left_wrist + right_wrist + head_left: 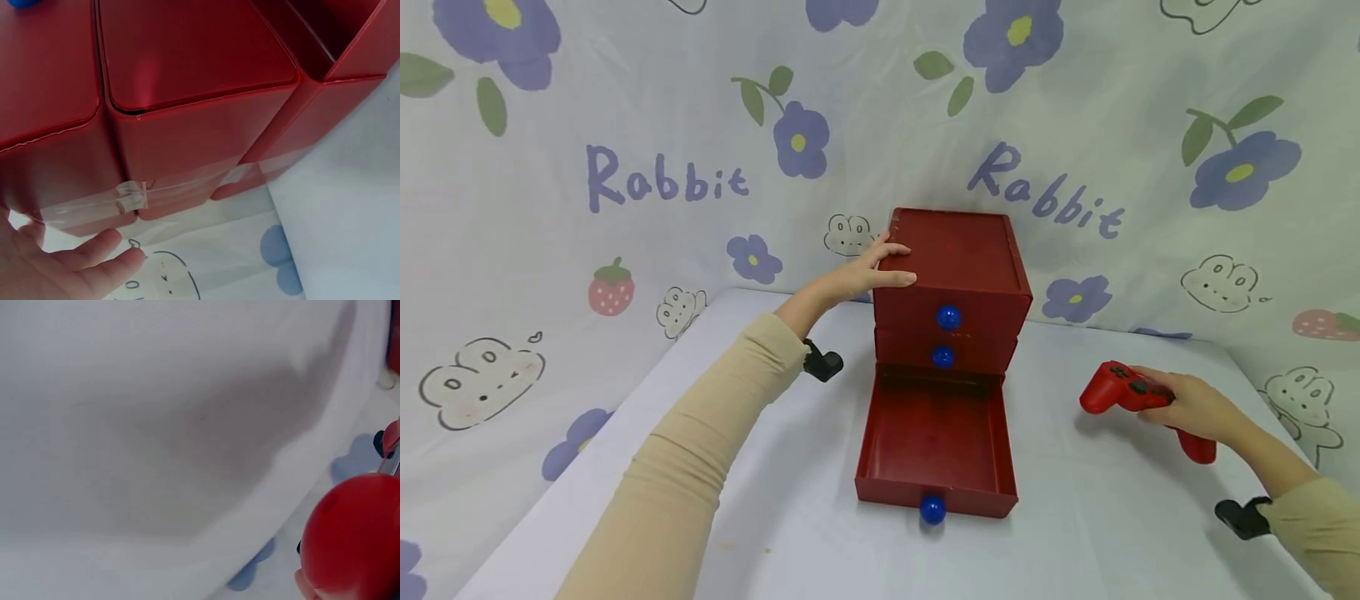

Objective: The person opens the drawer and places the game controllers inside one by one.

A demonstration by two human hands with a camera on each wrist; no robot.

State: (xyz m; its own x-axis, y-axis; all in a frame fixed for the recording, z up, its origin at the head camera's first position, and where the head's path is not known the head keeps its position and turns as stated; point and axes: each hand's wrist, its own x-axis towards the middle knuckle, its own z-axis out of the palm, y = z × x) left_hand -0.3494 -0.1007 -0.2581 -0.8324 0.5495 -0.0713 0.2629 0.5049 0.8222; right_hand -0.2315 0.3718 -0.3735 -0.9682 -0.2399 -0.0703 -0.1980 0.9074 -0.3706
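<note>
A stack of dark red drawers (pixel 955 250) with round blue knobs stands on the table, its bottom drawer (pixel 934 433) pulled out with bare red floor inside. My left hand (pixel 880 268) rests at the top left edge of the stack, some fingers extended over the top. In the left wrist view, relaxed fingers of the left hand (pixel 81 269) show beside the taped side of the stack (pixel 194 144). Off to the right, my right hand (pixel 1198 407) grips a red game controller (pixel 1120 390) above the table. One rounded controller grip (pixel 353 534) shows close up in the right wrist view.
The white table (pixel 790 517) reaches back to a hanging cloth (pixel 670 100) printed with flowers, rabbits and strawberries. Black wrist-worn pieces (pixel 823 364) stick out near both sleeves. The open drawer juts toward the front between the two arms.
</note>
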